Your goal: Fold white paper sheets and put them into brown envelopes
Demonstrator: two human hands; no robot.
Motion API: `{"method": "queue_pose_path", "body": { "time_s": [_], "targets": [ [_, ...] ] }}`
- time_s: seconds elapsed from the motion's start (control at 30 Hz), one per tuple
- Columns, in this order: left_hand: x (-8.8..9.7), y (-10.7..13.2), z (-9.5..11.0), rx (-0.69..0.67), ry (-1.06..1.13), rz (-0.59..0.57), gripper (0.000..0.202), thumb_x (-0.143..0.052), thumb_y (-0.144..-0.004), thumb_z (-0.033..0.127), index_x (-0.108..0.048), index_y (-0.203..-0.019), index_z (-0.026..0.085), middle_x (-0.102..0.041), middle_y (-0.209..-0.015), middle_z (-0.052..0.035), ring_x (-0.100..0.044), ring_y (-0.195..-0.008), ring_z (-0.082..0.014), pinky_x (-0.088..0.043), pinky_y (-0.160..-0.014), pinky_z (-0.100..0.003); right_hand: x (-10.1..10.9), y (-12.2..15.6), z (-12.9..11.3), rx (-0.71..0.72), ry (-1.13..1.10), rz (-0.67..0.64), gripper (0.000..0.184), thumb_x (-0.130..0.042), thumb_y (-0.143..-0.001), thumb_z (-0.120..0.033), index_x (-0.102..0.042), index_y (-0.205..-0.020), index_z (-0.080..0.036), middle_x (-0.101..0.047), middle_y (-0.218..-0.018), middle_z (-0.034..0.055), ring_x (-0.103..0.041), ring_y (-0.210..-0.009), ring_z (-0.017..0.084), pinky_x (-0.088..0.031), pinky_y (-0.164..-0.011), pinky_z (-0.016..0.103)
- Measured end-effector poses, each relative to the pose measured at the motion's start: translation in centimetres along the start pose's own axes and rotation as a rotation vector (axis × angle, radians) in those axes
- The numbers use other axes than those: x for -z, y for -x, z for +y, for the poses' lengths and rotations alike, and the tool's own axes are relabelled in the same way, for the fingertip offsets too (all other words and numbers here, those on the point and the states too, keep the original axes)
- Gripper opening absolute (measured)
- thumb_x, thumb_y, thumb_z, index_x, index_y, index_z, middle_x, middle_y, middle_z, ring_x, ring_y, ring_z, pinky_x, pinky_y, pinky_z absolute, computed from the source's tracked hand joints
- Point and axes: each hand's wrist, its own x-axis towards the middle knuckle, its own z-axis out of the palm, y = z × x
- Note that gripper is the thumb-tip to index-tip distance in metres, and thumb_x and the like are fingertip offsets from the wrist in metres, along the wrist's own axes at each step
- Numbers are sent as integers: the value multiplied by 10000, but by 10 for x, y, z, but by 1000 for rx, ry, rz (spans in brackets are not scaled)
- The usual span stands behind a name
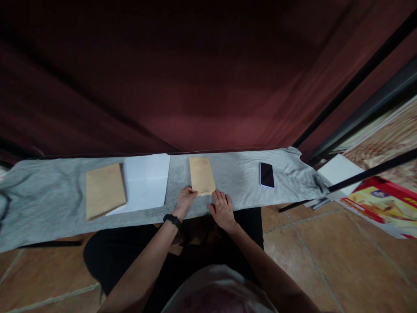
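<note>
A brown paper envelope (202, 174) lies upright before me on the grey cloth, a small reddish print near its top and a flap strip along its lower edge. At its lower left corner, my left hand (185, 199) has its fingers closed on the paper edge; a black band circles that wrist. My right hand (224, 211) rests flat on the cloth, fingers stretched out, their tips at the envelope's lower right corner. Further left sits a stack of brown envelopes (104, 190), beside and partly over white paper sheets (147, 180) with a crease across them.
The grey cloth (239, 174) covers a narrow table against a dark red curtain (208, 87). A phone (267, 175) with a dark screen lies to the right. Past the table's right end are a black metal bar (374, 174) and a red and yellow box (384, 200).
</note>
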Motion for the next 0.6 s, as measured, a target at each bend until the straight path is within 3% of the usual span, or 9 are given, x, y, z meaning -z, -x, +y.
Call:
{"method": "queue_pose_path", "body": {
  "time_s": [0.1, 0.2, 0.33, 0.4, 0.5, 0.6],
  "targets": [
    [6, 6, 8, 32, 57, -65, 209, -733, -640, 321, -557, -629, 209, -563, -540, 45, -534, -543, -132, -408, -561, -259, 6, -10, -11, -10, -18, 12, 574, -484, -1032, -304, -432, -1565, -99, -442, -1623, 168, -400, -1491, 316, -280, -1239, 506],
    [7, 18, 20, 33, 121, -132, 231, -729, -667, 346, -542, -643, 212, -561, -558, 44, -525, -549, -121, -410, -566, -257, 14, -23, -25, -6, -39, 2, 580, -475, -1020, -264, -411, -1582, -132, -452, -1619, 150, -492, -1410, 303, -406, -1162, 447],
    [-2, 33, 45, -8, 186, -233, 263, -758, -696, 408, -607, -765, 204, -656, -712, 14, -575, -639, -130, -463, -617, -260, 32, -41, -29, -78, -98, -72, 489, -433, -1025, -212, -525, -1504, -201, -633, -1435, 141, -660, -1187, 263, -535, -994, 364],
    [-8, 39, 60, -45, 248, -283, 327, -761, -737, 485, -641, -849, 202, -687, -791, -6, -626, -724, -146, -509, -693, -271, 40, -49, -19, -158, -285, -20, 431, -423, -1027, -200, -612, -1412, -227, -708, -1310, 117, -700, -1105, 246, -550, -945, 339],
    [-17, 41, 73, -39, 331, -272, 445, -702, -807, 613, -666, -961, 197, -711, -881, -41, -675, -833, -166, -539, -762, -282, 47, -56, 2, -391, -760, 143, 308, -461, -1030, -317, -740, -1097, -206, -778, -1030, 88, -740, -931, 230, -571, -873, 338],
    [-28, 39, 68, 44, 330, -210, 476, -716, -800, 616, -639, -1011, 196, -718, -964, -62, -690, -863, -166, -551, -738, -274, 42, -54, 14, -627, -1307, 224, 311, -573, -960, -476, -693, -880, -200, -754, -820, 54, -735, -767, 205, -601, -772, 333]
  ]
}}
